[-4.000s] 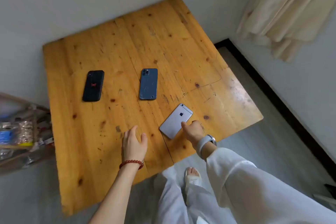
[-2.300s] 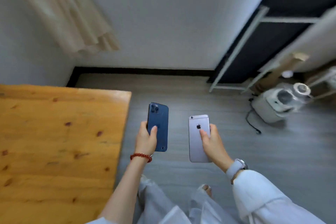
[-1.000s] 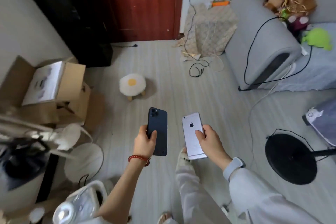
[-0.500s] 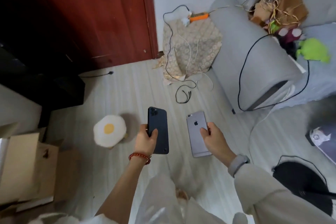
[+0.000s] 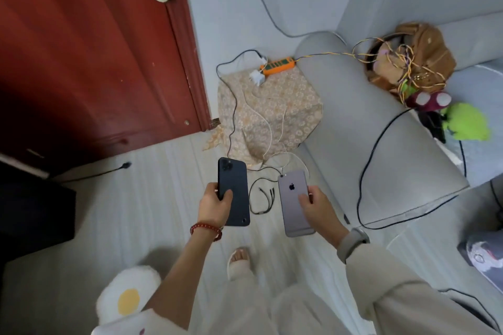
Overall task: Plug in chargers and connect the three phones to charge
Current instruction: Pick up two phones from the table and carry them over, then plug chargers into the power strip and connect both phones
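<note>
Phones carried toward the charging corner

Sofa [image 5: 362, 128] fills the right side, with the red door [image 5: 89, 57] on the left; between them stands a small cloth-covered stand [image 5: 272, 111] (the charging spot, by the look of it). On its far edge lies an orange power strip [image 5: 279, 65] with a white charger [image 5: 256, 77] plugged in beside it. White and black cables trail down the cloth to the floor, ending in a black multi-head cable [image 5: 262, 198].

Left hand [image 5: 213, 205] is closed around a dark blue phone [image 5: 234, 192]; right hand [image 5: 321, 212] is closed around a silver phone [image 5: 295, 202]. Both phones are held back-up, long axes pointing ahead toward the stand. The cable ends lie on the floor just beyond and between the two phones, about equally near either hand. Only two phones show; the third is out of sight. I judge nothing is connected yet.
</note>
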Available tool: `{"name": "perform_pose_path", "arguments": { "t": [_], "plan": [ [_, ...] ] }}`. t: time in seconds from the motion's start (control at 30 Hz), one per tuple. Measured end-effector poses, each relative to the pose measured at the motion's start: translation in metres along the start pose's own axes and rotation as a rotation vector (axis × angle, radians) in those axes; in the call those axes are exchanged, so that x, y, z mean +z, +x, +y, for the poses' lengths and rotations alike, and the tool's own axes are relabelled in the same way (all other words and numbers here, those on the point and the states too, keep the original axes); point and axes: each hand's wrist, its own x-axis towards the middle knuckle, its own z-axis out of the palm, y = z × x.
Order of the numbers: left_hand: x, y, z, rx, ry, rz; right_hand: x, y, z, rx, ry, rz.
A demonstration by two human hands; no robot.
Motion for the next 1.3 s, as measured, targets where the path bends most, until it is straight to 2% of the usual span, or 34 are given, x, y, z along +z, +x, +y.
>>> {"name": "perform_pose_path", "arguments": {
  "t": [0.17,0.4,0.73,0.87,1.0,1.13,1.3],
  "plan": [
    [0.013,0.095,0.064,0.011,0.025,-0.063,-0.025,0.086,-0.039,0.01,-0.031,0.032],
    [0.082,0.204,0.124,-0.06,-0.027,-0.086,-0.071,0.24,-0.052,0.027,-0.076,0.012],
    [0.25,0.358,0.2,-0.381,-0.122,-0.089,-0.139,0.491,-0.035,0.184,-0.252,-0.256],
    [0.314,0.415,0.199,-0.453,-0.129,-0.103,-0.133,0.566,-0.019,0.215,-0.369,-0.287],
    [0.358,0.465,0.184,-0.492,-0.084,-0.035,-0.11,0.62,0.003,0.187,-0.423,-0.284],
    [0.381,0.504,0.168,-0.508,-0.058,0.019,-0.086,0.662,0.018,0.122,-0.44,-0.323],
    [0.399,0.535,0.163,-0.526,-0.092,0.037,-0.072,0.689,0.023,0.055,-0.475,-0.278]
  ]
}}
